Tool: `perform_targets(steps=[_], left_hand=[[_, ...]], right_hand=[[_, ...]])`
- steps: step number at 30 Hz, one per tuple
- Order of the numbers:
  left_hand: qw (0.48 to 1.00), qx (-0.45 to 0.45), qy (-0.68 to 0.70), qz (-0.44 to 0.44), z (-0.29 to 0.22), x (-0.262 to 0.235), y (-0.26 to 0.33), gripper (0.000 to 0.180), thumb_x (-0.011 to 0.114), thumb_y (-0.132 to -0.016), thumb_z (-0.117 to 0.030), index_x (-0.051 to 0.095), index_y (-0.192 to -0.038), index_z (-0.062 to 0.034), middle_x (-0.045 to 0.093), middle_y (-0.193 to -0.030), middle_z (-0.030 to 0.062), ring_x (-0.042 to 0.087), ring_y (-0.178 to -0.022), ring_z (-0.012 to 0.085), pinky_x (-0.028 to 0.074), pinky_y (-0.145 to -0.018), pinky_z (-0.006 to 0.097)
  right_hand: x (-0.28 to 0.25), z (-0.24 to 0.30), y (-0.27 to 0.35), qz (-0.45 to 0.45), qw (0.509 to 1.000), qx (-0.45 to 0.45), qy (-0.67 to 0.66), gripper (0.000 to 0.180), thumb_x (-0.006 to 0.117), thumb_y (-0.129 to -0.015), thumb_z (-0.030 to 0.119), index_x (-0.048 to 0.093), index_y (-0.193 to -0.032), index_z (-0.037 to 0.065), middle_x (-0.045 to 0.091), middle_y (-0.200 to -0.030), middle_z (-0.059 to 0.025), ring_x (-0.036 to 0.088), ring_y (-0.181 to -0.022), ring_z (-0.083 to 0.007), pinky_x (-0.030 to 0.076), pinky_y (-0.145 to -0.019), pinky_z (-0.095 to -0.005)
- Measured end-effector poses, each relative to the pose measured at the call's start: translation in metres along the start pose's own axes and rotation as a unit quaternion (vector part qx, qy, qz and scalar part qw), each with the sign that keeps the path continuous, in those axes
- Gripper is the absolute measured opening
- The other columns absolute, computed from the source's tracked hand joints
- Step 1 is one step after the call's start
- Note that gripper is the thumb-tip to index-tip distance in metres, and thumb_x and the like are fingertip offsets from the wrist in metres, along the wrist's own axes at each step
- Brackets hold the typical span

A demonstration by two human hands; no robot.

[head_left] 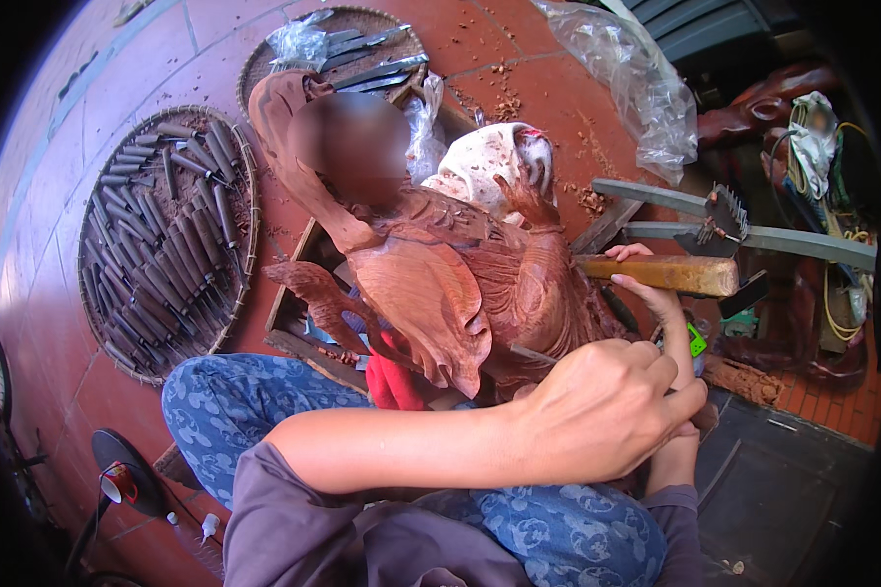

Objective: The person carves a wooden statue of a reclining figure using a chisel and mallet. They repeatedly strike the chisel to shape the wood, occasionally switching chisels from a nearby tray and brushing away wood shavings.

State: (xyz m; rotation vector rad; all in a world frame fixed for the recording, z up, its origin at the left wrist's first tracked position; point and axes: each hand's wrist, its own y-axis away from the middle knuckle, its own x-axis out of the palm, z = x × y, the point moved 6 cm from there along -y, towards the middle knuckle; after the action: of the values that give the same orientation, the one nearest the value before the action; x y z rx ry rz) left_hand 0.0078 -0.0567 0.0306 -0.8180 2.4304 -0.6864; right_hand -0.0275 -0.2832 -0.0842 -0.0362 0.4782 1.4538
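Observation:
A reddish-brown carved wooden statue [421, 284] of a robed figure lies tilted in front of me, its head toward the upper left. My left hand [612, 406] reaches across to the right, closed in a fist around a chisel [527, 355]. The chisel's narrow metal blade points left at the statue's lower part; most of its handle is hidden in the fist. Beyond it, my right hand [651, 284] grips a light-coloured wooden mallet [690, 276], fingers showing above it and thumb below. The mallet's left end is beside the statue. Red cloth [392, 377] lies under the statue.
At left, a round woven tray [252, 230] holds many dark-handled chisels. A second tray [255, 59] behind carries flat metal blades. White cloth [494, 161] sits behind the statue. Long metal bars [803, 242] and clear plastic sheeting [646, 98] are at right. Wood chips litter the red floor.

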Motion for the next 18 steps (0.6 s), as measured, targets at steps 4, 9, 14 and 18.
perform_targets(steps=[4, 9, 14, 18], left_hand=[[0.999, -0.024, -0.029, 0.017, 0.01, 0.002, -0.001, 0.034, 0.065, -0.085, -0.032, 0.063, -0.111, -0.0104, 0.055, -0.077, 0.0053, 0.063, -0.065, 0.0218, 0.05, -0.05, 0.035], [0.997, -0.061, -0.05, 0.001, 0.018, -0.005, -0.005, 0.032, 0.062, -0.09, -0.037, 0.065, -0.108, -0.0106, 0.056, -0.069, 0.0062, 0.062, -0.056, 0.0246, 0.049, -0.045, 0.037], [0.995, -0.075, -0.063, 0.008, 0.021, -0.006, -0.004, 0.03, 0.06, -0.091, -0.039, 0.066, -0.098, -0.0101, 0.056, -0.065, 0.0067, 0.061, -0.051, 0.0261, 0.048, -0.043, 0.038], [0.997, -0.057, -0.041, 0.016, 0.022, -0.001, -0.002, 0.03, 0.059, -0.092, -0.039, 0.065, -0.093, -0.0098, 0.056, -0.064, 0.0068, 0.061, -0.051, 0.0263, 0.048, -0.043, 0.038]], right_hand=[[0.019, 0.042, 0.017, -0.058, 0.998, -0.029, 0.024, 0.034, 0.05, -0.089, 0.01, 0.057, -0.122, 0.002, 0.048, -0.133, -0.0174, 0.048, -0.124, -0.028, 0.036, -0.11, -0.0411], [0.024, 0.043, 0.022, -0.11, 0.992, -0.057, 0.002, 0.029, 0.06, -0.087, 0.005, 0.056, -0.116, 0.003, 0.054, -0.123, -0.0123, 0.05, -0.119, -0.0227, 0.038, -0.106, -0.0361], [0.02, 0.039, 0.01, -0.041, 0.994, -0.094, -0.022, 0.028, 0.063, -0.085, 0.005, 0.057, -0.113, 0.004, 0.054, -0.123, -0.012, 0.05, -0.118, -0.0219, 0.038, -0.106, -0.036], [0.013, 0.024, 0.015, -0.012, 0.987, -0.139, 0.083, 0.035, 0.053, -0.086, 0.009, 0.059, -0.12, 0.002, 0.049, -0.131, -0.018, 0.049, -0.123, -0.029, 0.036, -0.109, -0.0429]])
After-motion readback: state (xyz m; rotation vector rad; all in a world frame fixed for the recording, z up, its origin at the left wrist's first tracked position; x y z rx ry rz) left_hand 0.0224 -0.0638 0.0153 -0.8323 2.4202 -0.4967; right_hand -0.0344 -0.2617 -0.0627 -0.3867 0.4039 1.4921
